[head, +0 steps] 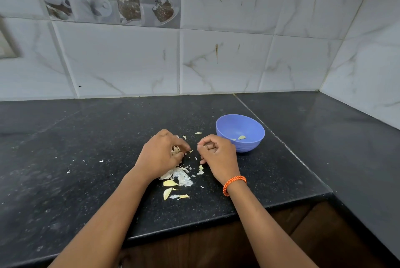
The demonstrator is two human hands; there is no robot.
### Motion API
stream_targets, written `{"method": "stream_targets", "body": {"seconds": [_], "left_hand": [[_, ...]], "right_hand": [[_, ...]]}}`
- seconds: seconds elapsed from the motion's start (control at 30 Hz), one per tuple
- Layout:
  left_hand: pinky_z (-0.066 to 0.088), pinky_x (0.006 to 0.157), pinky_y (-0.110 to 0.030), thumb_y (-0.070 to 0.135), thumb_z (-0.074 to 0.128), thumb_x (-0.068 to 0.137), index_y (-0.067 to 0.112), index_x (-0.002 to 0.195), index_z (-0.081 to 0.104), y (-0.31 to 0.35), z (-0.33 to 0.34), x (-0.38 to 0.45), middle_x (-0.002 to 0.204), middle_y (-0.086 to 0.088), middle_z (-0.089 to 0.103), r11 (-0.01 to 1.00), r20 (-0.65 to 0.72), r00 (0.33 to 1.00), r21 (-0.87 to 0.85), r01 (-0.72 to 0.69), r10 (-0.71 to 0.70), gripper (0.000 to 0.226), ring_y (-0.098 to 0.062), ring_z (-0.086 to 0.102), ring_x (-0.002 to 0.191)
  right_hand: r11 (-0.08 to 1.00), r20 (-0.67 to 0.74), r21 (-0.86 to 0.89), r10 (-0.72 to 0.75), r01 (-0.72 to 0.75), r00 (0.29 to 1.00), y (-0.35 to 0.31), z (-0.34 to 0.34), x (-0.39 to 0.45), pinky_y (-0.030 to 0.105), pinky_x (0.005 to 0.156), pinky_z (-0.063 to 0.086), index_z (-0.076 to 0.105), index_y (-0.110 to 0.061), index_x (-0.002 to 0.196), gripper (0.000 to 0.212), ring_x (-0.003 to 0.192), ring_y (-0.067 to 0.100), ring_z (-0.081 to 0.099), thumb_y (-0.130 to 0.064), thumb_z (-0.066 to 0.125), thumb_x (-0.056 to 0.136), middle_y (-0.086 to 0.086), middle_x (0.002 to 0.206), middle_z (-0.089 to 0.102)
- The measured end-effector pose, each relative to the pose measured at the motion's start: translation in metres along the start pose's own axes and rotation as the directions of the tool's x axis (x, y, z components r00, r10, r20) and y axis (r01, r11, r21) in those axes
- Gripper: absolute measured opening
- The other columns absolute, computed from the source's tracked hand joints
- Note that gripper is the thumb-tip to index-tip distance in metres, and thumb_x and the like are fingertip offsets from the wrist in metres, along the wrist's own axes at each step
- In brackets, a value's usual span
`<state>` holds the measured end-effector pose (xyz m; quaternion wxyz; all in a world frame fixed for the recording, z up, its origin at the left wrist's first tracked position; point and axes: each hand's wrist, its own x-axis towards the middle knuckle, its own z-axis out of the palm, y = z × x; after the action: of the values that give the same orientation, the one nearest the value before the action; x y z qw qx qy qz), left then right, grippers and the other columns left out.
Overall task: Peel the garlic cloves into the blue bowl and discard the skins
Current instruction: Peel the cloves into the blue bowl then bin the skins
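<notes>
Head view shows the peeling step under way, by my judgement; the left hand curls its fingers round a partly skinned garlic piece, papery and tan, just to the near left of the blue bowl; the right hand sits between that garlic and the bowl, its fingers curled in with thumb and forefinger pressed together near a tiny pale fleck; whether it truly pinches a scrap of skin is too small to tell.

Inside the bowl lie a couple of peeled cloves, smooth, pale yellow-green and crescent-shaped; the bowl itself looks like matte plastic, round and shallow-walled. Nearer the person than the bowl, a loose heap of skins lies on the counter, thin, white and curling; beside that heap rest a few yellowish cloves, glossy and tapered. The counter is dark speckled stone, polished; an orange braided band circles the right wrist.

Next, I judge, the skin must be stripped fully away; the bare clove then goes across into the bowl, and the brittle, light skins want gathering for discard.
</notes>
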<state>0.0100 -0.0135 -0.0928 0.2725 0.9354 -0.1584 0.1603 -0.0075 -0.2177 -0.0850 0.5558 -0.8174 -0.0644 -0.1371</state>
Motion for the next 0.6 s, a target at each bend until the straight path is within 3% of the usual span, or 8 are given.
{"method": "stream_targets", "body": {"seconds": [0.13, 0.27, 0.37, 0.43, 0.6], "left_hand": [[0.050, 0.090, -0.029, 0.028, 0.082, 0.090, 0.047, 0.105, 0.081, -0.002, 0.003, 0.003, 0.104, 0.028, 0.069, 0.999, -0.011, 0.999, -0.032, -0.039, 0.039, 0.024, 0.004, 0.052, 0.115], [0.039, 0.107, -0.031, 0.026, 0.075, 0.098, 0.045, 0.119, 0.080, 0.000, 0.008, 0.004, 0.117, 0.029, 0.073, 0.988, 0.052, 0.987, -0.014, -0.154, 0.154, 0.028, -0.003, 0.050, 0.128], [0.040, 0.108, -0.035, 0.036, 0.081, 0.093, 0.047, 0.106, 0.081, -0.002, 0.008, 0.006, 0.109, 0.026, 0.074, 0.989, 0.027, 0.991, 0.066, -0.133, 0.132, 0.017, -0.007, 0.051, 0.122], [0.042, 0.106, -0.038, 0.042, 0.084, 0.088, 0.048, 0.095, 0.080, -0.006, 0.007, 0.007, 0.103, 0.023, 0.073, 0.990, -0.012, 0.997, 0.121, -0.077, 0.079, 0.010, -0.008, 0.051, 0.115], [0.037, 0.096, -0.038, 0.034, 0.087, 0.088, 0.041, 0.088, 0.080, -0.005, 0.006, 0.005, 0.090, 0.029, 0.071, 0.999, -0.142, 0.989, 0.026, -0.042, 0.045, 0.010, -0.010, 0.049, 0.105]], "right_hand": [[0.998, -0.030, -0.066, -0.010, 0.008, 1.000, 0.006, 0.002, 0.004, 0.024, 0.064, 0.062, 0.076, -0.016, 0.088, 0.012, 0.068, 0.013, 0.073, -0.008, 0.073, 0.097, 0.000, 0.077, 0.075], [0.987, -0.027, -0.159, -0.027, 0.022, 0.999, 0.010, 0.004, 0.006, 0.023, 0.070, 0.061, 0.077, -0.021, 0.085, 0.011, 0.072, 0.007, 0.072, -0.014, 0.080, 0.093, -0.006, 0.075, 0.074], [0.977, -0.005, -0.206, -0.062, 0.060, 0.998, 0.011, 0.004, 0.007, 0.019, 0.072, 0.059, 0.080, -0.021, 0.088, 0.009, 0.077, 0.004, 0.070, -0.014, 0.080, 0.093, -0.010, 0.079, 0.075], [0.980, 0.012, -0.196, -0.046, 0.047, 0.999, 0.013, 0.005, 0.008, 0.025, 0.074, 0.063, 0.082, -0.018, 0.096, 0.010, 0.076, 0.003, 0.073, -0.011, 0.075, 0.098, -0.010, 0.081, 0.076], [0.934, 0.100, -0.331, -0.104, 0.131, 0.990, 0.008, 0.006, 0.010, 0.025, 0.078, 0.059, 0.082, -0.018, 0.100, 0.010, 0.077, 0.005, 0.069, -0.012, 0.074, 0.098, -0.009, 0.085, 0.075]]}}
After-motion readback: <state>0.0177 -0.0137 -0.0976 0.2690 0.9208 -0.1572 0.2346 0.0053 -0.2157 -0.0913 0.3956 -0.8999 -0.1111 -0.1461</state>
